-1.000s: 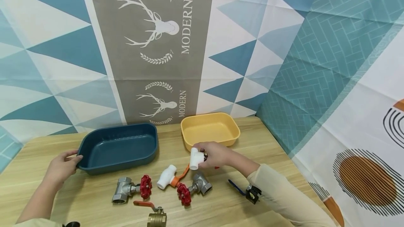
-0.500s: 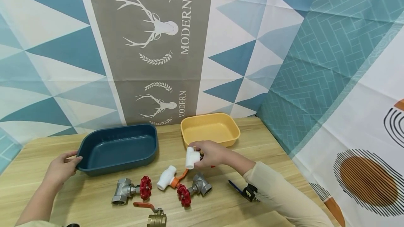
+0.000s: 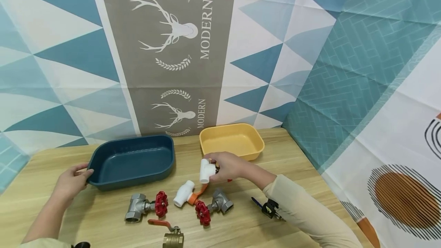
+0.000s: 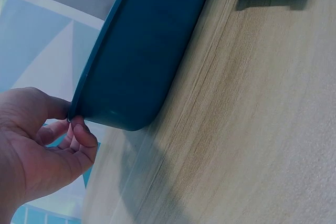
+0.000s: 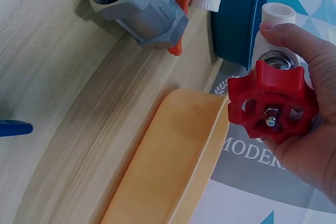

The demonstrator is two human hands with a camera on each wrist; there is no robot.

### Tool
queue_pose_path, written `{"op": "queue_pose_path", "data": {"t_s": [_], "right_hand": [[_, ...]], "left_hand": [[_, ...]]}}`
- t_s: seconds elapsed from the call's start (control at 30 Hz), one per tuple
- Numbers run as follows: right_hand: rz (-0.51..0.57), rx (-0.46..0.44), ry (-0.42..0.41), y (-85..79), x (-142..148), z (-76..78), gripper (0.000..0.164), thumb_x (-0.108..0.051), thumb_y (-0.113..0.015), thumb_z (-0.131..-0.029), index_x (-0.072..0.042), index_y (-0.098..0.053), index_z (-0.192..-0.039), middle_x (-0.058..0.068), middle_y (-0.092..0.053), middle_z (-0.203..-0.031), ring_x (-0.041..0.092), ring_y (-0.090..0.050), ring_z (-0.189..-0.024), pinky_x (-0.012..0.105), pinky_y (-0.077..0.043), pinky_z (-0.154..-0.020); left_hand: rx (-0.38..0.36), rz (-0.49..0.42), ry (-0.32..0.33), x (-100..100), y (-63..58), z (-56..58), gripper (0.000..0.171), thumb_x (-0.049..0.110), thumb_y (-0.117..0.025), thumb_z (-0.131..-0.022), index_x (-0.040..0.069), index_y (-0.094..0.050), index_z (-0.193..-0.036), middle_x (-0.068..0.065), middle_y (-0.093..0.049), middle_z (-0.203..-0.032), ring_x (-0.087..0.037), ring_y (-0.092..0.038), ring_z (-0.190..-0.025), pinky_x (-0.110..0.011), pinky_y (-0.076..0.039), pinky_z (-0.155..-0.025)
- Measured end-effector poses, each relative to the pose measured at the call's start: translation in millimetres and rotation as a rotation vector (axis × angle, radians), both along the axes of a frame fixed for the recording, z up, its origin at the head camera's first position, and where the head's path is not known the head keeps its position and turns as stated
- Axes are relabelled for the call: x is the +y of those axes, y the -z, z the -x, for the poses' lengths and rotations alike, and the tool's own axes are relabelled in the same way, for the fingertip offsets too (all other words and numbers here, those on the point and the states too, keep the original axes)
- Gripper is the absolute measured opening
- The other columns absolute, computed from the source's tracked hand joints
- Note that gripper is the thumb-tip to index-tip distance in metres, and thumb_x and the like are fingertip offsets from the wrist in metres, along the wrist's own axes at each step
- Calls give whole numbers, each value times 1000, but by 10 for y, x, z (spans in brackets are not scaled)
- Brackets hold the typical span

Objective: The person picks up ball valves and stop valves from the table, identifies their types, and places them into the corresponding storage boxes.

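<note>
White valve (image 3: 204,171) with red handwheel (image 5: 273,98), gripped by the right hand's (image 3: 228,167) fingers above the bench (image 3: 110,234), near the yellow tray's (image 3: 237,144) front left corner; left hand (image 3: 70,183) pinching the blue tray's (image 3: 138,181) rim; step judged a carry, next likely needing steady clearance.

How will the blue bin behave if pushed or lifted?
The blue bin looks light for its size: thin-walled, nothing visible inside. It is probably stiff plastic, since it shows no bend where the left hand pinches it. Its low, broad shape suggests sliding rather than tipping.
</note>
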State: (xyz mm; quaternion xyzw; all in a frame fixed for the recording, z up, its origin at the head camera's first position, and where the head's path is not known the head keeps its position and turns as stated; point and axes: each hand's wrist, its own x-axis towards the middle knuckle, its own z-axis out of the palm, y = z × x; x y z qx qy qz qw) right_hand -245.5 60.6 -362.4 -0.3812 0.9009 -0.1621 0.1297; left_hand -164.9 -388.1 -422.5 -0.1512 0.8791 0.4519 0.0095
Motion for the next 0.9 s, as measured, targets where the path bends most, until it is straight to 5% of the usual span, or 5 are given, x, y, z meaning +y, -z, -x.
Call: {"op": "queue_pose_path", "data": {"t_s": [0.23, 0.57, 0.9], "right_hand": [[-14, 18, -15, -18, -67, 23, 66, -30, -74, -79, -14, -47, -136, 4, -63, -115, 9, -56, -96, 22, -47, -81], [9, 17, -65, -35, -180, 57, 65, -28, -73, -79, -10, -46, -136, 3, -63, -111, 7, -56, -81, 18, -46, -69], [1, 38, -93, -64, -287, 70, 64, -29, -73, -80, -10, -47, -136, 4, -64, -110, 6, -54, -83, 16, -44, -68]], "left_hand": [[13, -7, -5, -13, 35, 24, 61, 28, -36, -100, -19, -21, -138, -41, -43, -119, 0, -52, -66, -24, -51, -61], [19, -12, 0, -27, 42, 11, 61, 27, -36, -100, -19, -22, -137, -43, -40, -121, 6, -51, -67, -24, -52, -63], [25, -10, -17, -9, 43, 17, 59, 26, -37, -100, -19, -24, -136, -33, -52, -108, 0, -52, -66, -24, -51, -61]]}}
